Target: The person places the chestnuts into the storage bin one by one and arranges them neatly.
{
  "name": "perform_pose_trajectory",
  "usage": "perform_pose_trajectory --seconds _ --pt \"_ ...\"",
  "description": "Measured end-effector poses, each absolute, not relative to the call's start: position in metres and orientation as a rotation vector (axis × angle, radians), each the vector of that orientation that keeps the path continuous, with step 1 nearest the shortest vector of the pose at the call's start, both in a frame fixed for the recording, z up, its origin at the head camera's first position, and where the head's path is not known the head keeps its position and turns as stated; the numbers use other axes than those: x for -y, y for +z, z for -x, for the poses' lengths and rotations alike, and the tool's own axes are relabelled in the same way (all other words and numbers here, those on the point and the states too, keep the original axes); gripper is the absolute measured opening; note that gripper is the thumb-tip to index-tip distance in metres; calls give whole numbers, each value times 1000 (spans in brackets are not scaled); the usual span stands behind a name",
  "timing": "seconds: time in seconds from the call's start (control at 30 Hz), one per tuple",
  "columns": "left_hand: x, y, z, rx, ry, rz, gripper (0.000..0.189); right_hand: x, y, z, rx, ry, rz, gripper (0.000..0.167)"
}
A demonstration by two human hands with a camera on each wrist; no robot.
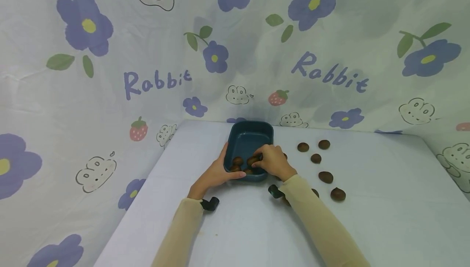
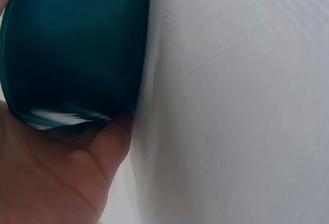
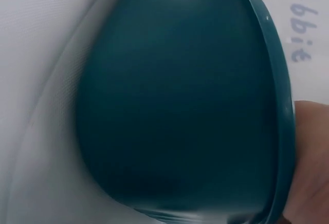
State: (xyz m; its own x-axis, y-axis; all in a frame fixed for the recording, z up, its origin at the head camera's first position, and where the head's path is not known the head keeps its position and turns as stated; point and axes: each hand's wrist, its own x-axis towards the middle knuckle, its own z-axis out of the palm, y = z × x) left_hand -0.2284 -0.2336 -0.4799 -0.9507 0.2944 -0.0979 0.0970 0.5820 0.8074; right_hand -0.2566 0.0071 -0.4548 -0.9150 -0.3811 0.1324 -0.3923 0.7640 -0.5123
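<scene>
A deep teal rectangular dish [image 1: 253, 126] stands at the far middle of the table, with several brown chestnuts [image 1: 238, 161] gathered at its near end. My left hand [image 1: 214, 174] holds the dish by its near left corner, thumb along the near rim and fingers up the left side. In the left wrist view, that hand [image 2: 56, 167] is against the dish wall [image 2: 77, 44]. Over the dish's near right part, my right hand [image 1: 273, 162] pinches a chestnut [image 1: 252, 161]. The dish wall [image 3: 180, 90] fills most of the right wrist view, with part of the right hand [image 3: 312, 162] at its edge.
Several loose chestnuts [image 1: 325, 177] are scattered on the white table [image 1: 385, 201] to the right of the dish. A few others lie partly hidden by the right hand and sleeve. A patterned cloth [image 1: 235, 55] hangs close behind the dish.
</scene>
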Motion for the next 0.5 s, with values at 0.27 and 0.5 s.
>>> perform_pose_trajectory --seconds 0.27,0.5 --pt "234 -478 227 -2605 1288 -330 138 -4 -453 257 2958 754 -642 32" --pt "234 -480 228 -2606 1292 -324 137 -2 -452 257 2990 745 -630 28"
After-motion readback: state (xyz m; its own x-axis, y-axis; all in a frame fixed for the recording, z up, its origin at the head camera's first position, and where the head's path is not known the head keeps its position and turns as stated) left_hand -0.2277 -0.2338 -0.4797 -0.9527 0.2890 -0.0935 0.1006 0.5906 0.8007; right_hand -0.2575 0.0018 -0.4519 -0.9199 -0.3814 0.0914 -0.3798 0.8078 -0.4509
